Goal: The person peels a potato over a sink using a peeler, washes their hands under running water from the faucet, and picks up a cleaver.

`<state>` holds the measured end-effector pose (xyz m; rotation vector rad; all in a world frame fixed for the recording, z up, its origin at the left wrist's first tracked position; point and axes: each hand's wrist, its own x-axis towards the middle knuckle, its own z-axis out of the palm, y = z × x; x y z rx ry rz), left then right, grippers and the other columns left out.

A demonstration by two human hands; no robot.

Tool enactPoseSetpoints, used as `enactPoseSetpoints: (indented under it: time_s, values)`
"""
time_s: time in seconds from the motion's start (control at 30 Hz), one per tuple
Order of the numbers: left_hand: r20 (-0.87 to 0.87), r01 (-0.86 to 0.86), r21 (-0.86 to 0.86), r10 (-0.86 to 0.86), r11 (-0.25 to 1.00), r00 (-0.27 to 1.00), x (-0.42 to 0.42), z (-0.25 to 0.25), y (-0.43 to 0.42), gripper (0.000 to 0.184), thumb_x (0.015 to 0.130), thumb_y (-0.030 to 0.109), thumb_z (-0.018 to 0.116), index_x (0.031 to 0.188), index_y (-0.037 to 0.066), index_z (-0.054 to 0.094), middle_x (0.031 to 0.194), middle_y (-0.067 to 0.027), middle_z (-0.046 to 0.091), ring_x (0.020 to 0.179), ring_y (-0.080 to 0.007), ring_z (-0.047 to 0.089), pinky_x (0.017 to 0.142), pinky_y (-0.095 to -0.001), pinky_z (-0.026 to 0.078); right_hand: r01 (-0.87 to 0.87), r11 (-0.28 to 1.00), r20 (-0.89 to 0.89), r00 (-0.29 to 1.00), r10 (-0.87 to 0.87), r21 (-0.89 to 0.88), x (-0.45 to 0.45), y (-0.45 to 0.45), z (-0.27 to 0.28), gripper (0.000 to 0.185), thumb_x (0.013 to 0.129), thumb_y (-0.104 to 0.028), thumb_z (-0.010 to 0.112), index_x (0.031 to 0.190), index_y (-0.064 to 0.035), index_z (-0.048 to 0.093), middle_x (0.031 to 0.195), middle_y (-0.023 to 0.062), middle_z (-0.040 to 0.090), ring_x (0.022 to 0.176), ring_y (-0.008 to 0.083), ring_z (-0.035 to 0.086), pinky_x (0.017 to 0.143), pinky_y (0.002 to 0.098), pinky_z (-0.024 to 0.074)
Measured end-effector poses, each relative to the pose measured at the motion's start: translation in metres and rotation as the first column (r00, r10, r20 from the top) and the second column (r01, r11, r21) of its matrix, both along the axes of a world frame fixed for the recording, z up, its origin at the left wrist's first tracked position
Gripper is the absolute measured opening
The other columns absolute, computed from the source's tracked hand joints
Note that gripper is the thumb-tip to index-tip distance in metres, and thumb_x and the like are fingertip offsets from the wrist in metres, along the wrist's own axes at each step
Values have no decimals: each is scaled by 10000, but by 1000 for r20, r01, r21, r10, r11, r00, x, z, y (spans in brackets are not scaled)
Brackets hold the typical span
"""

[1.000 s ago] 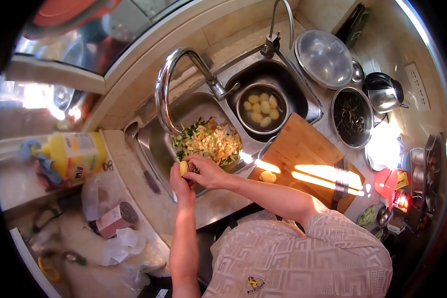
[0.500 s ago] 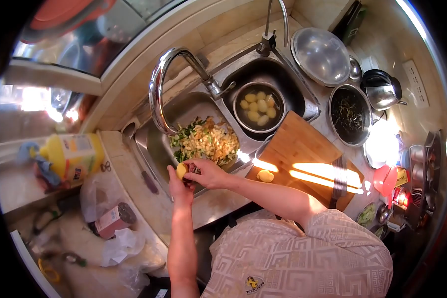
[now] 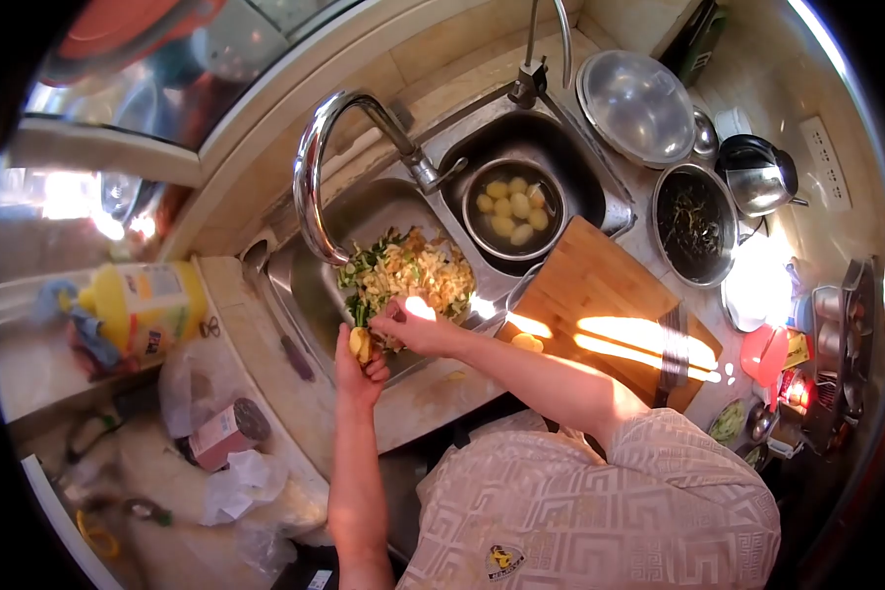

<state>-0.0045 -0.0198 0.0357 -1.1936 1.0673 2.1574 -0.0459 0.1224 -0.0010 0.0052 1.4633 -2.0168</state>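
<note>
My left hand point(image 3: 357, 372) is closed around a yellow potato piece point(image 3: 361, 345) at the front edge of the left sink basin point(image 3: 310, 285). Just right of it, my right hand point(image 3: 410, 326) is over the heap of peelings and green scraps point(image 3: 413, 275) in that basin. Its fingers are bent together, and what they hold, if anything, is too small to tell. Another yellow piece point(image 3: 527, 342) lies on the left corner of the wooden cutting board point(image 3: 590, 285).
A pot point(image 3: 470, 228) of water with peeled potatoes stands in the right basin. The curved faucet point(image 3: 308, 187) arches over the left basin. A knife point(image 3: 674, 354) lies on the board. Right of the sink are a bowl of dark greens point(image 3: 695, 228) and a kettle point(image 3: 757, 187).
My right hand has moved away from the potato piece, up and right over the scraps. The piece stays in my left hand and has turned.
</note>
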Motion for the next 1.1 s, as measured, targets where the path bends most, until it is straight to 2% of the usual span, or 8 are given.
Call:
enactPoseSetpoints:
  time_s: [0.17, 0.27, 0.33, 0.37, 0.57, 0.7, 0.87, 1.1]
  values:
    - [-114, -89, -214, 66, 973, 991, 4, -9, 12, 388, 911, 502, 388, 777, 157, 505, 521, 61, 337, 392, -42, 250, 343, -195, 173, -32, 957, -508, 842, 181, 289, 1, -8, 3, 339, 821, -312, 643, 830, 14, 550, 797, 99, 601, 775, 184, 582, 686, 320, 456]
    - [-97, -61, -110, 51, 992, 994, 5, -7, 8, 390, 915, 482, 377, 786, 141, 515, 505, 53, 328, 371, -47, 229, 327, -199, 167, -109, 938, -445, 859, 255, 328, -2, -4, 0, 295, 827, -273, 641, 827, 7, 549, 791, 95, 600, 777, 169, 591, 681, 303, 489]
    - [-27, -4, 24, 5, 1000, 1000, 7, 0, 0, 380, 923, 461, 368, 768, 144, 508, 520, 46, 350, 365, -48, 226, 326, -198, 165, -46, 999, 148, 988, 48, -19, -7, -6, -14, 291, 820, -276, 642, 811, -26, 493, 747, 74, 565, 682, 142, 560, 532, 300, 452]
    - [32, 50, 161, -56, 986, 998, 7, 2, -4, 373, 930, 440, 358, 749, 146, 501, 535, 38, 372, 359, -49, 223, 326, -196, 163, -18, 994, 230, 972, 43, -109, -7, -4, -15, 288, 831, -268, 636, 854, -28, 479, 796, 73, 563, 704, 113, 551, 522, 260, 473]
    - [-18, -19, -218, 15, 976, 1000, 1, 0, 4, 429, 923, 502, 362, 784, 130, 524, 539, 23, 380, 368, -55, 258, 332, -194, 180, -199, 980, 25, 980, 199, 13, -7, 3, 11, 339, 836, -308, 637, 803, -9, 480, 807, 83, 583, 692, 113, 555, 548, 247, 472]
    - [-99, -1, -244, -24, 970, 995, 10, -16, -5, 426, 925, 494, 360, 821, 124, 545, 546, 12, 398, 375, -67, 274, 340, -193, 193, -281, 959, -25, 959, 282, 28, -14, 1, 4, 307, 853, -275, 616, 807, 2, 493, 799, 80, 582, 683, 118, 563, 540, 256, 485]
    - [-75, -49, 275, 72, 960, 995, 14, -11, -18, 459, 902, 534, 371, 810, 120, 544, 561, -18, 435, 402, -85, 310, 354, -211, 224, 22, 985, 346, 937, 41, -174, -12, -7, -17, 252, 871, -225, 593, 797, -8, 489, 774, 63, 597, 745, 113, 591, 579, 276, 528]
    - [-29, 50, -309, -62, 950, 998, 2, 2, 1, 497, 878, 595, 371, 800, 136, 546, 579, 21, 445, 426, -55, 330, 366, -200, 227, -97, 995, 58, 993, 99, -35, 1, -7, 11, 292, 852, -272, 625, 773, -28, 485, 723, 58, 575, 608, 97, 549, 553, 247, 471]
